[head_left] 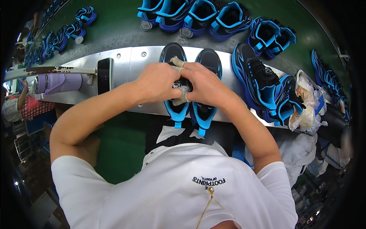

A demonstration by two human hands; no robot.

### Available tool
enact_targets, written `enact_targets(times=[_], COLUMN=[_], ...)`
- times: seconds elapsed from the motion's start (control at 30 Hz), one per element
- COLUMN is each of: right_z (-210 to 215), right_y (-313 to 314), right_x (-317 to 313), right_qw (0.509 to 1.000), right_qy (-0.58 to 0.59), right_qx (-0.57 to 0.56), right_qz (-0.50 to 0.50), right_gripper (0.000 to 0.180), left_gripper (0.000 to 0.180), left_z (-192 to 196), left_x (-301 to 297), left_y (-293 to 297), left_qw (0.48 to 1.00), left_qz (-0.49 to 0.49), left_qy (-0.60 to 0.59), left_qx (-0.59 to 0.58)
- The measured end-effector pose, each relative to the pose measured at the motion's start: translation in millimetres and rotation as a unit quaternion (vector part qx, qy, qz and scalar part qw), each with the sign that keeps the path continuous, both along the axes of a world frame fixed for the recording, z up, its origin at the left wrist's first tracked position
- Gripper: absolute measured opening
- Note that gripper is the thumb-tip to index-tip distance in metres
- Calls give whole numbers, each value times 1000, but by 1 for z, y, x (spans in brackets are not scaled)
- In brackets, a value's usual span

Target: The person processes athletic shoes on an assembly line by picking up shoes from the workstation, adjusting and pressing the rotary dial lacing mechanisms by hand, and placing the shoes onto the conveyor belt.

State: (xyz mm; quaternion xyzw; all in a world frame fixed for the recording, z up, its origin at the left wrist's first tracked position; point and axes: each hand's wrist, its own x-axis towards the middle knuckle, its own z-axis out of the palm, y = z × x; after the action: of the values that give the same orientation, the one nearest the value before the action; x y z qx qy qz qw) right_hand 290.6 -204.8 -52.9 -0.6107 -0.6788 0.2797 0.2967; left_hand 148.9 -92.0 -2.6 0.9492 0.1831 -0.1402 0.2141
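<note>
A black and blue sneaker lies on the metal ledge in front of me, toe pointing away and bright blue heel loop towards me. Both hands are closed on its upper, near the round dial on the tongue. My left hand grips from the left side, and my right hand reaches over from the right. Pale wrappings cover some of the thumbs and fingertips. My fingers hide most of the shoe's middle. Its matching sneaker lies just to the right, partly under my right hand.
More sneakers stand at the right end of the metal ledge, beside a tray of plastic bags. Several shoes line the green belt beyond. A phone and a purple bottle are at left, near a co-worker's sleeve.
</note>
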Motion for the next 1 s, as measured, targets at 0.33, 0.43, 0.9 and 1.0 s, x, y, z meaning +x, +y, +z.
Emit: enact_targets(times=[0.33,0.43,0.9,1.0], right_z=[3,-3,24,19], right_y=[-1,0,-3,-6], right_x=[-1,-1,33,32], right_qw=[1000,1000,980,976], right_qy=[-15,9,161,186], right_qx=[-10,21,-105,-110], right_qz=[-4,1,47,33], right_gripper=[48,50,64,61], left_gripper=[24,27,33,39], left_z=[2,-7,-23,-29], left_x=[0,-13,-44,-46], left_y=[4,5,-25,-18], left_qw=[990,994,920,926], left_qz=[83,24,175,105], left_qy=[50,-27,-260,-269], left_qx=[-102,-105,-236,-245])
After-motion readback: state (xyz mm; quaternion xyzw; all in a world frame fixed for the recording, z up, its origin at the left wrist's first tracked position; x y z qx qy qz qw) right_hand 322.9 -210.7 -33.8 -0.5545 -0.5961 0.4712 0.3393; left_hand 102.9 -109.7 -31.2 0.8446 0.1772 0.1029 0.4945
